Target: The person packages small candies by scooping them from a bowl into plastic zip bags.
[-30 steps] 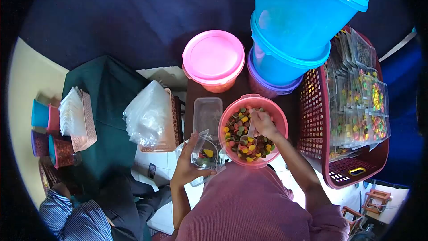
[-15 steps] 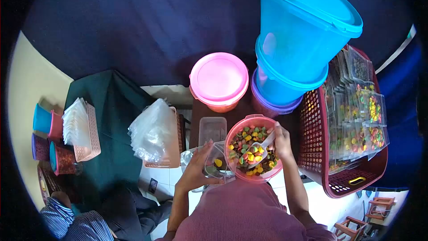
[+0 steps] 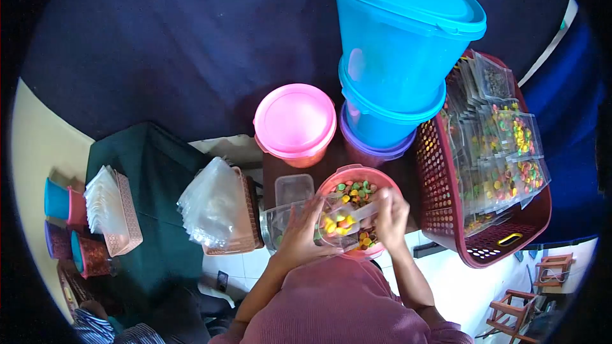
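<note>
My left hand (image 3: 302, 237) holds a clear plastic bag (image 3: 278, 223) open beside the pink tub (image 3: 380, 177). My right hand (image 3: 390, 218) grips the handle of a clear scoop (image 3: 366, 209), which carries yellow, orange and green candies (image 3: 338, 223) at the mouth of the bag. More colourful candies lie in the tub beneath the scoop. Just behind my left hand stands a small clear container (image 3: 294, 188).
A pink-lidded tub (image 3: 295, 118) and stacked blue tubs (image 3: 398, 38) stand behind. At right, a maroon basket (image 3: 440, 188) holds filled bags. Bag-filled baskets (image 3: 241, 242) are at left. A person in a striped sleeve (image 3: 94, 327) sits lower left.
My right hand has lifted the loaded scoop out of the tub and moved it left to the bag. My left hand has come closer to the tub. The camera view has shifted.
</note>
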Action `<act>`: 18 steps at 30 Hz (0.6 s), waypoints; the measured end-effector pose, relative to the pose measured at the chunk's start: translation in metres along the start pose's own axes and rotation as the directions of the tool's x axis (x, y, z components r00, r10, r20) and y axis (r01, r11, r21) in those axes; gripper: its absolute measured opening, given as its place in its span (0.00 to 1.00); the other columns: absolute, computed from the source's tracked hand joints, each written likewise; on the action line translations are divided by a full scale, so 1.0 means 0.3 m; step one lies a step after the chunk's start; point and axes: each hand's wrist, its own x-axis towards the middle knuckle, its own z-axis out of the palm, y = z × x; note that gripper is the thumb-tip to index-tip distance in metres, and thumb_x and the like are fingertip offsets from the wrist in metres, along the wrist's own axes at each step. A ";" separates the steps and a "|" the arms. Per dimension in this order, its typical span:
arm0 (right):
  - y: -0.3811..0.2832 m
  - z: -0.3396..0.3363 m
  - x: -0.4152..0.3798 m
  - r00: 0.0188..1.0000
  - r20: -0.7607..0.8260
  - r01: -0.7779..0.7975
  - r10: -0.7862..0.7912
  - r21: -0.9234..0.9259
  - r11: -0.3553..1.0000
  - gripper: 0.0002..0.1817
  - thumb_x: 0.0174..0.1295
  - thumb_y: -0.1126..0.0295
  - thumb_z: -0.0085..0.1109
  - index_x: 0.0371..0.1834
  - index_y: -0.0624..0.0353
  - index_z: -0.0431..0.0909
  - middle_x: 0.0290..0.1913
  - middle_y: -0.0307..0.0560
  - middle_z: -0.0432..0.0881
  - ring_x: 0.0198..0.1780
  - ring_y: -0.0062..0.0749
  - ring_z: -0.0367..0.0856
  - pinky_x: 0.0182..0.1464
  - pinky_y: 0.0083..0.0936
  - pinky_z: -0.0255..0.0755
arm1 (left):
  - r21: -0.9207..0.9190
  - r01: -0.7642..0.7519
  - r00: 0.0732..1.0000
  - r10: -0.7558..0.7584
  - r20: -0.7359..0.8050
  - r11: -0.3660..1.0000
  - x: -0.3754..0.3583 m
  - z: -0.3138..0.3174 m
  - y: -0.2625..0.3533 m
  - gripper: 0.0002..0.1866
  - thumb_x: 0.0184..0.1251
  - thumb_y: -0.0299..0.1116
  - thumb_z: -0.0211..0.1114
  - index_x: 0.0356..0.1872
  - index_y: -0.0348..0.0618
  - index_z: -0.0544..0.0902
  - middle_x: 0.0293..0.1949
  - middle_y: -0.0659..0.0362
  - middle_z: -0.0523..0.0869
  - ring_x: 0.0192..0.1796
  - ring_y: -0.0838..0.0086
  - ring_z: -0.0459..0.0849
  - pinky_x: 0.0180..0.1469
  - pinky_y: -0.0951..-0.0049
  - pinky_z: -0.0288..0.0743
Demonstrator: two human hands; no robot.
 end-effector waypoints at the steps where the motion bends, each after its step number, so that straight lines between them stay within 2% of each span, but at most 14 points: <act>1: -0.013 -0.005 -0.022 0.996 0.087 0.018 -0.016 -0.025 1.000 0.15 0.63 0.66 0.39 0.23 0.64 0.69 0.14 0.40 0.71 0.13 0.17 0.70 0.15 0.14 0.63 | -0.003 0.016 1.000 -0.016 0.000 1.000 0.003 0.012 0.006 0.57 0.32 0.58 0.67 0.62 0.40 0.48 0.63 0.49 0.51 0.66 0.59 0.48 0.63 0.48 0.33; 4: -0.030 -0.041 -0.022 0.917 0.378 0.170 -0.129 -0.076 0.983 0.14 0.63 0.69 0.38 0.26 0.66 0.71 0.20 0.46 0.73 0.20 0.25 0.74 0.25 0.20 0.66 | 0.007 0.058 0.998 -0.057 -0.013 0.998 -0.005 0.037 0.012 0.57 0.32 0.57 0.68 0.62 0.39 0.48 0.63 0.48 0.51 0.66 0.59 0.48 0.63 0.48 0.33; 7: -0.041 -0.081 -0.017 0.868 0.489 0.153 -0.080 -0.111 0.982 0.13 0.62 0.70 0.38 0.28 0.65 0.71 0.20 0.47 0.72 0.23 0.29 0.74 0.28 0.22 0.66 | 0.009 0.078 0.996 -0.077 -0.045 0.997 -0.009 0.046 0.023 0.57 0.31 0.57 0.68 0.62 0.38 0.48 0.63 0.48 0.52 0.66 0.59 0.48 0.63 0.49 0.33; 10: -0.050 -0.119 -0.015 0.851 0.508 0.218 -0.131 -0.116 0.969 0.12 0.61 0.70 0.39 0.30 0.65 0.72 0.21 0.47 0.72 0.21 0.29 0.73 0.28 0.22 0.66 | -0.011 0.089 0.990 -0.090 -0.108 0.996 -0.022 0.056 0.034 0.57 0.30 0.55 0.69 0.62 0.38 0.49 0.63 0.48 0.52 0.66 0.60 0.48 0.63 0.51 0.32; 11: -0.051 -0.139 -0.016 0.844 0.525 0.245 -0.108 -0.199 0.949 0.09 0.59 0.72 0.43 0.31 0.65 0.73 0.22 0.48 0.73 0.22 0.31 0.75 0.27 0.23 0.68 | -0.034 0.101 0.988 -0.105 -0.118 0.994 -0.029 0.062 0.031 0.58 0.28 0.55 0.70 0.62 0.40 0.49 0.63 0.48 0.52 0.67 0.59 0.46 0.64 0.52 0.32; 12: -0.050 -0.149 -0.022 0.838 0.535 0.252 -0.111 -0.199 0.947 0.09 0.59 0.72 0.43 0.31 0.65 0.73 0.22 0.48 0.73 0.22 0.31 0.75 0.27 0.23 0.68 | -0.055 0.112 0.985 -0.118 -0.128 0.992 -0.033 0.068 0.032 0.58 0.27 0.55 0.71 0.62 0.42 0.50 0.63 0.47 0.51 0.67 0.58 0.44 0.64 0.53 0.32; 14: -0.050 -0.158 -0.029 0.811 0.491 0.499 -0.317 -0.301 0.813 0.06 0.56 0.74 0.47 0.30 0.64 0.74 0.24 0.48 0.75 0.22 0.34 0.76 0.25 0.24 0.69 | -0.045 0.119 0.982 -0.124 -0.146 0.992 -0.035 0.077 0.036 0.58 0.27 0.55 0.71 0.62 0.42 0.50 0.63 0.47 0.51 0.67 0.58 0.45 0.64 0.53 0.32; 15: -0.063 -0.155 -0.023 0.773 0.479 0.591 -0.415 -0.308 0.746 0.06 0.55 0.77 0.45 0.26 0.64 0.74 0.22 0.49 0.77 0.20 0.31 0.77 0.23 0.22 0.70 | -0.034 0.127 0.980 -0.131 -0.148 0.991 -0.039 0.081 0.039 0.58 0.27 0.54 0.72 0.62 0.42 0.50 0.63 0.47 0.51 0.67 0.58 0.45 0.64 0.53 0.32; 16: -0.074 -0.156 -0.023 0.768 0.487 0.596 -0.417 -0.302 0.744 0.06 0.55 0.77 0.45 0.26 0.64 0.74 0.22 0.49 0.77 0.20 0.31 0.77 0.23 0.22 0.70 | -0.036 0.132 0.978 -0.136 -0.156 0.991 -0.041 0.083 0.042 0.58 0.27 0.54 0.72 0.62 0.42 0.50 0.63 0.47 0.51 0.67 0.58 0.45 0.64 0.53 0.32; 18: -0.093 -0.162 -0.025 0.754 0.430 0.642 -0.497 -0.320 0.697 0.02 0.52 0.76 0.52 0.27 0.62 0.74 0.24 0.46 0.77 0.21 0.34 0.76 0.23 0.24 0.70 | 0.010 0.148 0.978 -0.145 -0.149 0.989 -0.041 0.084 0.046 0.57 0.30 0.55 0.69 0.63 0.41 0.49 0.64 0.51 0.52 0.67 0.62 0.47 0.64 0.54 0.33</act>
